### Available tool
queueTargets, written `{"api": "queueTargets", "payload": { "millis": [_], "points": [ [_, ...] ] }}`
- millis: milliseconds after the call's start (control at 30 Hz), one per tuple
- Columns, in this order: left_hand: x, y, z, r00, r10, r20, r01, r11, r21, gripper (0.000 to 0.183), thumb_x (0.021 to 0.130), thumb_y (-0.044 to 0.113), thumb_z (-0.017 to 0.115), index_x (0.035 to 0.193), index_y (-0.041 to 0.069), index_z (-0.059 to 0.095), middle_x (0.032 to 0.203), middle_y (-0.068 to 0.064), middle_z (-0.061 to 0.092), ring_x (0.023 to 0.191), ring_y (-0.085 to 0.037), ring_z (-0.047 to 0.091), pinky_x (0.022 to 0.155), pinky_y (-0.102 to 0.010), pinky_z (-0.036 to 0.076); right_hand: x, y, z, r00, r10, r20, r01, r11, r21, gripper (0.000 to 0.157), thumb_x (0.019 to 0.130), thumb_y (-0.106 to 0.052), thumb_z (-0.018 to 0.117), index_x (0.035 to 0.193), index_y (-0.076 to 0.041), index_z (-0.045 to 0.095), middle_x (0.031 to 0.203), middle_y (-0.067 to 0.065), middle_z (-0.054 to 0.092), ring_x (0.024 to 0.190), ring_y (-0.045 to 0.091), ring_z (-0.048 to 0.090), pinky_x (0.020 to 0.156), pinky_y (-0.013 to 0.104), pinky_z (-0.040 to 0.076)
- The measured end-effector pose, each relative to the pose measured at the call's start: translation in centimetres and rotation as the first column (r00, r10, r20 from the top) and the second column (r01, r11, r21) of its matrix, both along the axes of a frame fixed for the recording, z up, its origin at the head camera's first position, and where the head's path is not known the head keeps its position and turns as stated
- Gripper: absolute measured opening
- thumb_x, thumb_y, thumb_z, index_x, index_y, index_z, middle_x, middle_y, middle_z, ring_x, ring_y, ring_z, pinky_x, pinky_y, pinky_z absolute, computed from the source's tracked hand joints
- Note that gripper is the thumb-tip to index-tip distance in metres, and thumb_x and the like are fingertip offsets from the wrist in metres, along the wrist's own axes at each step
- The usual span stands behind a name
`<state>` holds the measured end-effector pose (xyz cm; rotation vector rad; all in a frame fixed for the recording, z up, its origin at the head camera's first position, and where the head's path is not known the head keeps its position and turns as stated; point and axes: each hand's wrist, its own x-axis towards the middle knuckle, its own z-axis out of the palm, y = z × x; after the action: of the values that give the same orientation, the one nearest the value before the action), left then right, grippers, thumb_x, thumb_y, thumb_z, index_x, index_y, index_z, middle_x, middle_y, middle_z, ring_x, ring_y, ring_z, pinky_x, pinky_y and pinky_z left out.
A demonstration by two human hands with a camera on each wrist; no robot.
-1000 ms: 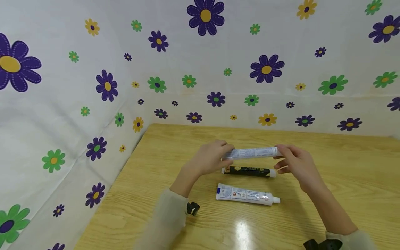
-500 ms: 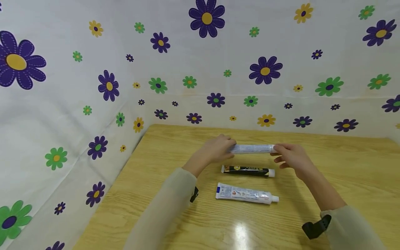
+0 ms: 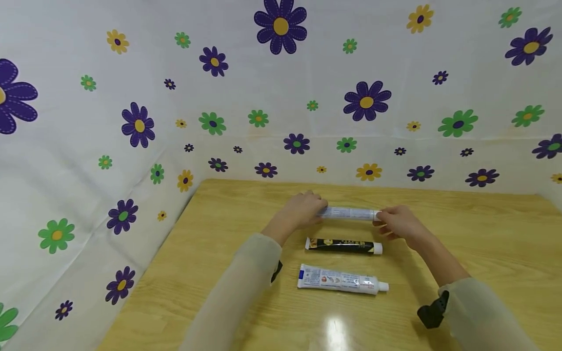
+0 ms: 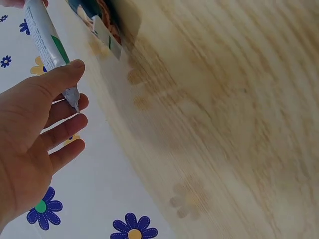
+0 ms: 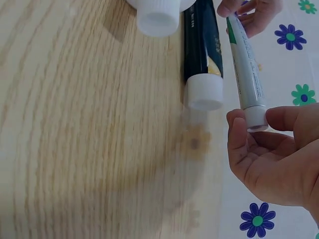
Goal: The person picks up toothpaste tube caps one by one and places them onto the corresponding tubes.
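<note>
Both hands hold a slim white toothpaste tube (image 3: 349,213) crosswise, one at each end, near the back of the table. My left hand (image 3: 303,209) pinches the flat crimped end between thumb and fingers. The right hand (image 3: 404,225) has the white cap end between thumb and fingertips. In the left wrist view, a green band shows along the held tube (image 4: 47,37). Just nearer to me lies a black toothpaste tube (image 3: 344,245) with a white cap. Closer still is a wider white toothpaste tube (image 3: 338,279) with a blue end. All caps point right.
The wooden table (image 3: 219,273) meets a white flower-print cloth (image 3: 246,92) at its back and left sides. A black wrist strap (image 3: 432,312) sits at the right sleeve. Light glares on the table near the front.
The held tube has moved a little away from me, widening its gap to the black tube, and has levelled slightly. Both forearms reach further forward. The other two tubes stay put.
</note>
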<state>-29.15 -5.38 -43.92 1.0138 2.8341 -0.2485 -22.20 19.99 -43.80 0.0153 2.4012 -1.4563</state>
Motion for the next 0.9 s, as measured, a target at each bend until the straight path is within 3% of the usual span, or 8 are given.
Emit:
{"api": "queueTargets", "payload": {
  "millis": [200, 467, 700, 900],
  "points": [
    [-0.1, 0.2, 0.0, 1.000, 0.006, 0.023, -0.006, 1.000, -0.001, 0.038, 0.095, 0.037, 0.068, 0.127, 0.018, 0.065, 0.119, 0.000, 0.064, 0.112, -0.020, 0.055, 0.102, -0.039, 0.046, -0.2, 0.1, -0.1, 1.000, 0.011, -0.012, -0.010, 0.999, 0.031, 0.047, 0.106, -0.020, 0.038, 0.136, 0.016, 0.047, 0.118, 0.028, 0.063, 0.092, 0.022, 0.065, 0.076, 0.035, 0.057],
    [-0.2, 0.2, 0.0, 0.999, 0.000, 0.054, 0.000, 1.000, -0.011, 0.040, 0.094, 0.038, 0.067, 0.129, 0.018, 0.065, 0.118, 0.000, 0.065, 0.112, -0.021, 0.057, 0.102, -0.040, 0.047, -0.5, 0.0, -0.8, 1.000, 0.009, -0.014, -0.009, 0.999, 0.052, 0.039, 0.105, -0.019, 0.043, 0.130, 0.011, 0.052, 0.090, 0.011, 0.058, 0.075, 0.017, 0.055, 0.061, 0.029, 0.048],
    [-0.1, 0.1, -0.7, 0.997, -0.012, 0.070, 0.011, 1.000, 0.019, 0.037, 0.095, 0.038, 0.067, 0.126, 0.019, 0.067, 0.115, 0.000, 0.065, 0.105, -0.019, 0.057, 0.092, -0.033, 0.050, -0.6, 0.0, -1.7, 1.000, -0.011, 0.004, 0.011, 1.000, 0.028, 0.031, 0.105, -0.017, 0.041, 0.121, 0.007, 0.053, 0.084, 0.008, 0.051, 0.071, 0.016, 0.050, 0.057, 0.027, 0.044],
    [-0.1, 0.3, -1.1, 0.995, 0.031, 0.095, -0.031, 1.000, 0.002, 0.042, 0.095, 0.040, 0.065, 0.133, 0.022, 0.064, 0.121, 0.000, 0.061, 0.106, -0.018, 0.054, 0.090, -0.033, 0.051, -1.0, 0.0, -2.4, 1.000, -0.019, 0.003, 0.018, 0.999, 0.035, 0.032, 0.105, -0.018, 0.040, 0.118, 0.008, 0.054, 0.082, 0.007, 0.050, 0.071, 0.016, 0.050, 0.059, 0.028, 0.047]
  ]
}}
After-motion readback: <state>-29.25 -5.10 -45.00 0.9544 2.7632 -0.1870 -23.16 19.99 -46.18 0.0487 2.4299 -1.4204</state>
